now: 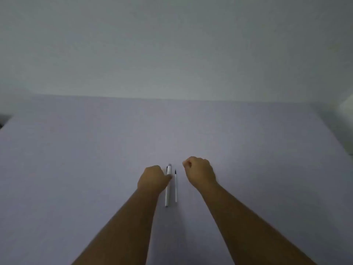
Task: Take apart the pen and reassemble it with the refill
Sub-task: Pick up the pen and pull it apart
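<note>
One pale lilac flat table (95, 169) held everything. Two bare hands curled: left hand (152, 179) touched one white plastic pen (168, 190), grip unclear; right hand (200, 173) loosely fisted, empty. One thin white refill (176, 188) lay just right of the pen.

A smooth white plastic-looking pen (168, 188) and thin refill (176, 190) lie on a matt, faintly textured table (76, 159).

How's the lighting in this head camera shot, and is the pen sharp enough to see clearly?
Head view: dim, even light with a bluish cast and no glare; the pen and refill are soft, fine detail lost; the left hand and right hand are slightly blurred; the table edges bow from the wide-angle lens.
</note>
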A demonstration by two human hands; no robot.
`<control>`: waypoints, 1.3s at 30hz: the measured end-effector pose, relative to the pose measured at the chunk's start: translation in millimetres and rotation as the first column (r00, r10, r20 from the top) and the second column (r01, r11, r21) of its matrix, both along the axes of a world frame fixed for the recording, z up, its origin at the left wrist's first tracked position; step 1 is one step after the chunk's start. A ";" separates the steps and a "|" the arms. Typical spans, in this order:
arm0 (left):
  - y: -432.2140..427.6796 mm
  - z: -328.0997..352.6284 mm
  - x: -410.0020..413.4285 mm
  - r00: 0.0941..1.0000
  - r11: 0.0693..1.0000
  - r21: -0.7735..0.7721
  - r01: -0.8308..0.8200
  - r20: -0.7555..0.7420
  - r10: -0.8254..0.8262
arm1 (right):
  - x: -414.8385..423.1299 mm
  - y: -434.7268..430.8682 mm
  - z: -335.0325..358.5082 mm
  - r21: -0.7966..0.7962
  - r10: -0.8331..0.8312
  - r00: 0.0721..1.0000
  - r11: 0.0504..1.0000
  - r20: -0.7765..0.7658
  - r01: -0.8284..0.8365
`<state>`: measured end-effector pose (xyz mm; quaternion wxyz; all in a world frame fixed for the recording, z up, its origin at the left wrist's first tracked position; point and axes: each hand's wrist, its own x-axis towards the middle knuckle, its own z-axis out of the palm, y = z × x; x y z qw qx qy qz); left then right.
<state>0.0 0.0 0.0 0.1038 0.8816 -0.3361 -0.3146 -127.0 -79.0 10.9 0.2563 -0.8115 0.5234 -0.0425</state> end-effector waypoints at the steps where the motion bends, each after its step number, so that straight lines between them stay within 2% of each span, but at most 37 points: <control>1: 1.0 -3.0 -2.1 0.999 1.000 0.017 -0.003 -0.032 0.003 | 0.5 -0.3 -2.5 0.022 -0.001 1.000 1.000 -0.012 0.001; 5: 2.7 -17.4 -9.6 0.996 0.999 0.027 -0.045 -0.070 0.047 | 2.1 2.7 -14.8 0.086 -0.011 1.000 0.996 -0.004 0.012; 9: 3.0 -20.5 -8.3 0.997 0.998 0.015 -0.060 -0.043 0.061 | 3.2 6.7 -24.7 0.111 0.010 1.000 0.994 0.001 -0.010; 13: 8.7 -13.8 -7.8 0.993 0.989 -0.112 -0.094 -0.081 0.085 | 10.0 12.1 -21.9 0.216 -0.085 0.984 0.975 0.155 0.050; 17: 14.5 -1.0 -19.7 0.995 0.957 -0.288 -0.038 -0.098 0.010 | 16.2 16.3 -10.1 0.428 -0.274 0.921 0.893 0.277 0.137; 20: 16.8 7.0 -28.3 0.992 0.938 -0.346 -0.006 -0.120 -0.037 | 17.4 16.4 -0.9 0.492 -0.363 0.876 0.853 0.318 0.175; 22: 18.4 10.4 -29.1 0.986 0.948 -0.318 0.014 -0.154 -0.066 | 16.1 15.3 5.0 0.550 -0.397 0.853 0.819 0.340 0.162; 26: 23.5 16.4 -23.3 0.945 0.960 -0.276 -0.033 -0.322 -0.061 | 13.1 15.6 8.9 0.709 -0.489 0.794 0.697 0.360 0.108; 29: 31.0 16.3 -21.5 0.903 0.969 -0.238 -0.069 -0.428 -0.041 | 14.2 7.1 9.7 0.775 -0.658 0.664 0.604 0.355 0.185; 30: 34.5 15.0 -21.8 0.887 0.970 -0.224 -0.092 -0.461 -0.022 | 12.7 1.6 9.5 0.771 -0.673 0.649 0.604 0.356 0.203; 32: 40.6 12.7 -21.7 0.842 0.961 -0.209 -0.182 -0.538 0.042 | 6.7 -8.6 6.4 0.714 -0.584 0.736 0.671 0.341 0.202; 35: 43.9 10.4 -19.3 0.779 0.928 -0.216 -0.304 -0.617 0.112 | 1.5 -8.7 -5.3 0.564 -0.300 0.927 0.816 0.223 0.129; 37: 42.7 11.0 -17.9 0.764 0.915 -0.221 -0.339 -0.632 0.130 | 1.2 -0.5 -18.5 0.465 -0.221 0.964 0.876 0.146 0.131; 39: 40.8 11.7 -16.6 0.759 0.908 -0.231 -0.350 -0.638 0.131 | 1.5 7.1 -28.6 0.382 -0.225 0.967 0.910 0.121 0.164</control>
